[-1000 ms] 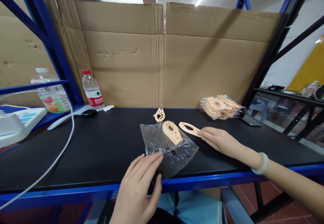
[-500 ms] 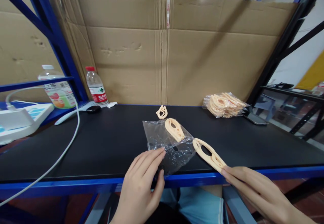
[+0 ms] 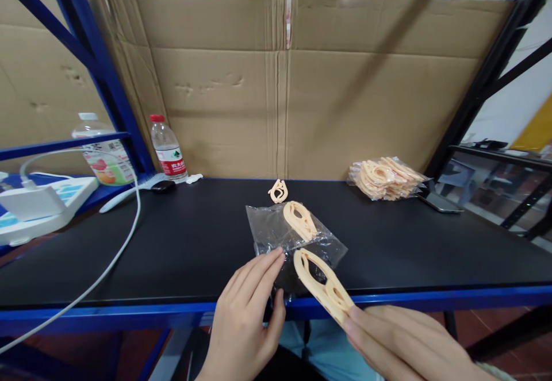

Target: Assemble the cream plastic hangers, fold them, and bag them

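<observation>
A clear plastic bag [image 3: 269, 223] lies on the black tabletop, with one beige folding hanger [image 3: 301, 220] at its far part. My left hand [image 3: 250, 309] has its fingers on the near edge of the bag and its thumb below, holding the film between them. Between the thumb and fingers of my right hand [image 3: 388, 338] is the end of another beige folding hanger [image 3: 321, 283], long and flat with oval cut-outs. Its rounded far end is over the bag's near part, close to my left fingertips. Whether it touches the film I cannot tell.
A small beige piece [image 3: 278, 191] lies behind the bag. At the back right sits a bagged pile of hangers [image 3: 386, 179] beside a phone-like flat object [image 3: 442, 201]. A water bottle [image 3: 169, 150], a brush [image 3: 125, 194] and a white cable [image 3: 125, 243] occupy the left. Cardboard [image 3: 215, 105] walls the back.
My right hand has moved left and toward me with its hanger, bringing the hanger's far end from the bag's right side to over its near part. My left hand stays on the bag.
</observation>
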The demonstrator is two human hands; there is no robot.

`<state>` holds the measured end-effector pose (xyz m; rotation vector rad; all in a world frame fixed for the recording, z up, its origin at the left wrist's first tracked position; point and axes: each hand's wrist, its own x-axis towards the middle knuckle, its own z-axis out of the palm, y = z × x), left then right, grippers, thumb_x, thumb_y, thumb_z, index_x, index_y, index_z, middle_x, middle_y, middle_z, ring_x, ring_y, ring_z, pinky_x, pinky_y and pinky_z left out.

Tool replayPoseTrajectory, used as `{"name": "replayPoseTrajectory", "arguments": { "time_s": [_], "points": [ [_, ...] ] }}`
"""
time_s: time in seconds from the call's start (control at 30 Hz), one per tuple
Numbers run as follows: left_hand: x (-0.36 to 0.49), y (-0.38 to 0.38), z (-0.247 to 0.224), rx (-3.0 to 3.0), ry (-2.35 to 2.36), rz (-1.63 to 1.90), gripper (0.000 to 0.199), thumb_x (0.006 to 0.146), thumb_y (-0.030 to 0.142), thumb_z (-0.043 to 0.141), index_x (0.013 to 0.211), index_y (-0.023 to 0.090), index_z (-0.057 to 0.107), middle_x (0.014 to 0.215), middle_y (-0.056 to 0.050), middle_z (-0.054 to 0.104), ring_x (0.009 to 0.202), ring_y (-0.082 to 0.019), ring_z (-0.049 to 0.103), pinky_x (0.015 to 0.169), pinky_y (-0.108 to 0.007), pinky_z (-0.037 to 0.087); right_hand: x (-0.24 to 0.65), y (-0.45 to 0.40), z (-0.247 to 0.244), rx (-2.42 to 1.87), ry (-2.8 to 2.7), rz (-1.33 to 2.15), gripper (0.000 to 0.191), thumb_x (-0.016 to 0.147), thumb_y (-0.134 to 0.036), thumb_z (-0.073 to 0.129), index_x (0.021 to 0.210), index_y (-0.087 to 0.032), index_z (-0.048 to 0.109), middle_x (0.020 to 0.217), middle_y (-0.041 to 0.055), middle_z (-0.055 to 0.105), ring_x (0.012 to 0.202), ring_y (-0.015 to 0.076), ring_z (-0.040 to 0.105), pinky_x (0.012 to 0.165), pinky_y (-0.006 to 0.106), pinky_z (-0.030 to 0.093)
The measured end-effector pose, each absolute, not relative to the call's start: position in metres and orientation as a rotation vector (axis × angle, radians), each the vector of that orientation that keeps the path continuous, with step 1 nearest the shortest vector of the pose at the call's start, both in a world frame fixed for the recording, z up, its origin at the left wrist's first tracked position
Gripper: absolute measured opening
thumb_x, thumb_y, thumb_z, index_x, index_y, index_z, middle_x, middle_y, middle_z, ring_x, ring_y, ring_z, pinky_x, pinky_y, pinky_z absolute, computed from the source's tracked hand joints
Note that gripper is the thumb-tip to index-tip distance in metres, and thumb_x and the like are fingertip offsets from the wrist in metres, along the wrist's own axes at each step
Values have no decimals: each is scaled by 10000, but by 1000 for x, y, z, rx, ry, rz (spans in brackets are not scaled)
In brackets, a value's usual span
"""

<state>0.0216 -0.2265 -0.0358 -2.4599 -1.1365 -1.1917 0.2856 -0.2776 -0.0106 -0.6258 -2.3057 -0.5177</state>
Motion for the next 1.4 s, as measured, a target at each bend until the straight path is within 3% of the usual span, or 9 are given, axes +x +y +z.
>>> {"name": "replayPoseTrajectory", "arguments": {
  "time_s": [0.2, 0.5, 0.73, 0.9, 1.0, 1.13, 1.2, 1.3, 1.4],
  "points": [
    [23, -227, -38, -2454, -1130, -1205, 534, 858, 86, 484, 1380, 172, 410, 1360, -112, 510, 1244, -257, 467, 998, -414, 466, 230, -231, -1, -413, -2295, -731, 327, 884, 0, 365, 995, -3, 673, 856, 191, 714, 806, 271, 684, 661, 354, 603],
    [22, -227, -38, -2466, -1134, -1168, 532, 843, 76, 474, 1369, 125, 417, 1353, -149, 506, 1255, -256, 463, 1015, -401, 459, 190, -197, -12, -632, -2482, -831, 239, 851, -17, 447, 914, 14, 676, 851, 210, 674, 711, 272, 668, 584, 360, 598],
    [23, -228, -35, -2475, -1148, -1160, 552, 856, 91, 466, 1400, 134, 382, 1378, -154, 487, 1261, -252, 461, 1011, -401, 461, 192, -190, -4, -732, -2595, -566, 290, 835, -77, 599, 1115, 1, 607, 1171, 253, 615, 1119, 309, 588, 974, 422, 500],
    [22, -229, -36, -2461, -1151, -1157, 537, 860, 100, 469, 1391, 137, 396, 1362, -151, 502, 1242, -255, 474, 999, -400, 466, 200, -198, -2, -757, -2665, -419, 443, 823, -94, 529, 1252, 16, 526, 1333, 266, 498, 1280, 323, 444, 1042, 452, 435],
    [22, -229, -36, -2448, -1145, -1175, 528, 858, 94, 470, 1380, 150, 411, 1347, -129, 516, 1231, -257, 476, 992, -401, 467, 208, -214, 10, -768, -2577, -425, 447, 810, -86, 494, 1243, 16, 534, 1301, 253, 534, 1212, 331, 513, 980, 440, 489],
    [23, -228, -35, -2430, -1141, -1189, 507, 858, 98, 480, 1361, 153, 434, 1317, -119, 538, 1193, -255, 497, 970, -405, 475, 226, -202, 45, -757, -2364, -308, 263, 876, -107, 434, 1025, -122, 651, 968, 119, 694, 872, 224, 663, 788, 352, 566],
    [24, -227, -34, -2420, -1144, -1178, 500, 856, 103, 489, 1351, 150, 444, 1306, -119, 544, 1188, -256, 501, 973, -413, 471, 234, -167, 58, -736, -2310, -318, 266, 889, -103, 424, 1037, -128, 643, 999, 114, 681, 922, 225, 640, 829, 374, 543],
    [24, -228, -33, -2415, -1139, -1128, 482, 850, 100, 491, 1327, 156, 463, 1286, -112, 560, 1178, -253, 513, 1016, -450, 434, 238, -90, 62, -785, -2467, -405, 380, 870, -41, 416, 1210, -98, 576, 1166, 152, 627, 1125, 259, 552, 950, 419, 471],
    [23, -229, -32, -2408, -1133, -1088, 448, 847, 92, 485, 1290, 163, 483, 1260, -108, 577, 1171, -244, 525, 1046, -477, 397, 230, -18, 50, -908, -2712, -458, 685, 774, 77, 401, 1430, -115, 350, 1435, 147, 424, 1378, 287, 269, 1071, 474, 329]
  ]
}}
